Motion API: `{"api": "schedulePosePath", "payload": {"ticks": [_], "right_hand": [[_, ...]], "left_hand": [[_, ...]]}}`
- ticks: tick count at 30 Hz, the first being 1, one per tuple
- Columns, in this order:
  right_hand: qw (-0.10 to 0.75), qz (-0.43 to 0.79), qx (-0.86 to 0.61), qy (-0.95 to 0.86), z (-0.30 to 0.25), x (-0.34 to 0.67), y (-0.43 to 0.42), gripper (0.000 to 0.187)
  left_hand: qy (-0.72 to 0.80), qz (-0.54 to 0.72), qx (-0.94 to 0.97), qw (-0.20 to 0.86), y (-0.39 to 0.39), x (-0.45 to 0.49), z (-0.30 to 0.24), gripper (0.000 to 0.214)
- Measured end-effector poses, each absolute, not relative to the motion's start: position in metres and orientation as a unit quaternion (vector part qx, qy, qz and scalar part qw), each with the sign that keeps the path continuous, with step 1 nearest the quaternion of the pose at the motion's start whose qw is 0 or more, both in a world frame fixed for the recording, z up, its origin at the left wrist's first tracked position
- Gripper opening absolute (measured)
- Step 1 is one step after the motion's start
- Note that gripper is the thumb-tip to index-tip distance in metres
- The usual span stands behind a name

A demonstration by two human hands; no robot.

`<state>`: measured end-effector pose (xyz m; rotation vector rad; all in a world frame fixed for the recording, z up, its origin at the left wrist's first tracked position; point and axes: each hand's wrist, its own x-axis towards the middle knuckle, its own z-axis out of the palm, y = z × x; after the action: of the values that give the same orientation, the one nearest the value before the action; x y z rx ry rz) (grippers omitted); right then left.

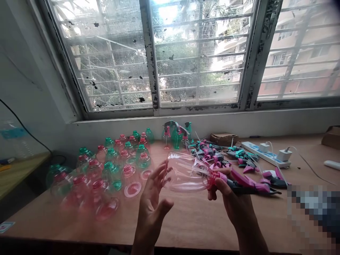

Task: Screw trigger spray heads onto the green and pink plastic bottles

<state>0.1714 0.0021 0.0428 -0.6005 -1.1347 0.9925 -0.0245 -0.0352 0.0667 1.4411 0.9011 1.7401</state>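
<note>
A clear pink spray bottle (186, 173) lies sideways in the air above the table, its base to the left. At its neck sits a pink and black trigger sprayer (247, 182), pointing right. My right hand (230, 198) is closed around the neck and the sprayer's collar, with thumb and fingers pinching there. By the base is my left hand (152, 205), its fingers stretched out and its thumb spread away. The left fingertips are at the bottle's base; whether they press on it I cannot tell.
Several pink and green open-necked bottles (110, 166) stand on the left of the table (186, 226). Loose trigger sprayers (216, 156) are heaped at the right. Assembled spray bottles (176, 136) stand by the wall. A power strip (265, 154) with plugs lies at right, near a cardboard box (224, 139).
</note>
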Motion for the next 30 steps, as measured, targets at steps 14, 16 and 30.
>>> {"api": "schedulePosePath", "payload": {"ticks": [14, 16, 30], "right_hand": [[0.629, 0.462, -0.285, -0.557, 0.053, 0.170, -0.010, 0.023], [0.625, 0.463, -0.289, -0.559, 0.053, 0.170, -0.010, 0.023], [0.612, 0.424, -0.314, -0.590, 0.056, 0.172, -0.008, 0.018]], "left_hand": [[0.389, 0.648, 0.558, 0.343, -0.039, -0.025, 0.074, 0.083], [0.430, 0.632, 0.547, 0.339, -0.039, -0.026, 0.075, 0.073], [0.412, 0.590, 0.495, 0.486, -0.024, -0.028, 0.065, 0.076]]}}
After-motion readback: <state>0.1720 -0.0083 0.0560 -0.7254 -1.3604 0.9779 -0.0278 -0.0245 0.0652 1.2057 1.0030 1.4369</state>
